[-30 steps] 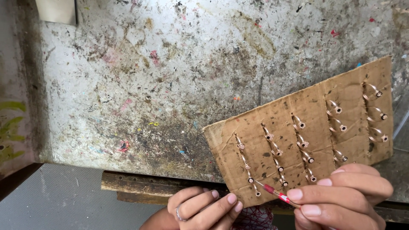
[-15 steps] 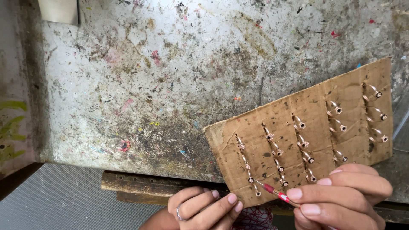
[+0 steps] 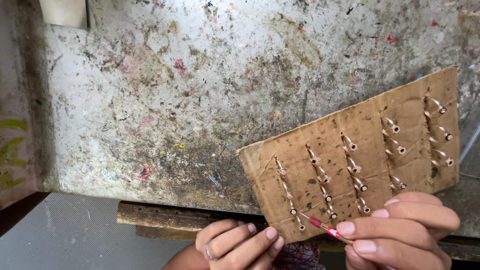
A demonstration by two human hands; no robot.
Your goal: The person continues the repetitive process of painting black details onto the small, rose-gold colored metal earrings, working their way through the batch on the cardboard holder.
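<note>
A brown cardboard piece (image 3: 350,145) lies tilted on a stained grey worktable (image 3: 200,90), with several small metal rings stuck into slits in rows (image 3: 320,175). My right hand (image 3: 400,230) pinches a thin red-tipped tool (image 3: 322,227), whose point touches the lowest ring of the left row near the card's bottom edge. My left hand (image 3: 235,245) is below the card's lower left corner, fingers curled together, a ring on one finger. It rests at the table's front edge and holds nothing I can see.
A wooden strip (image 3: 165,220) runs under the table's front edge. Grey mesh flooring (image 3: 75,235) shows at the lower left. A pale object (image 3: 62,11) sits at the table's top left corner. Patterned red cloth (image 3: 300,257) is between my hands.
</note>
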